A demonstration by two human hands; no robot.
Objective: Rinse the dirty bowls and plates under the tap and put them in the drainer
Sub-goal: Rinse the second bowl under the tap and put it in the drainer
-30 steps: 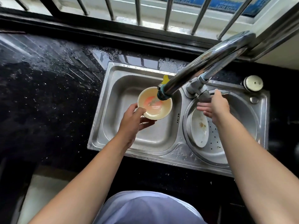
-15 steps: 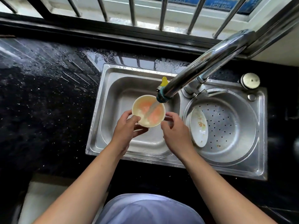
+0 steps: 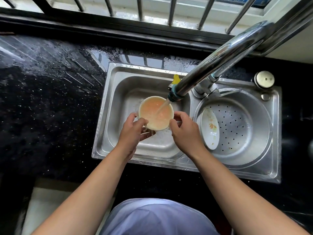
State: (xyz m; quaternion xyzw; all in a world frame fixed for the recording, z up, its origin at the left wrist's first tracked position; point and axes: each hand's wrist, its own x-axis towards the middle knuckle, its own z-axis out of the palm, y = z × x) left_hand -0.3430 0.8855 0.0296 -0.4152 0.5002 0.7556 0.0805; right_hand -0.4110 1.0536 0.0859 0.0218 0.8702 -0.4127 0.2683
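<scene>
A cream bowl (image 3: 153,119) full of orange, cloudy water sits under the running tap (image 3: 211,65) over the left sink basin (image 3: 125,92). My left hand (image 3: 133,129) grips the bowl's near left rim, and water spills over beside it. My right hand (image 3: 184,131) touches the bowl's right rim with thumb and fingers. A dirty white plate (image 3: 210,129) with orange smears leans on its edge against the left wall of the round perforated drainer (image 3: 240,126).
Black wet countertop (image 3: 47,99) lies to the left of the steel sink. A round metal cap (image 3: 265,79) sits at the sink's back right corner. A yellow object (image 3: 176,78) shows behind the spout. Window bars (image 3: 140,7) run along the back.
My right hand left the tap handle and came to the bowl's right rim. The bowl has filled with orange water, which now overflows near my left hand.
</scene>
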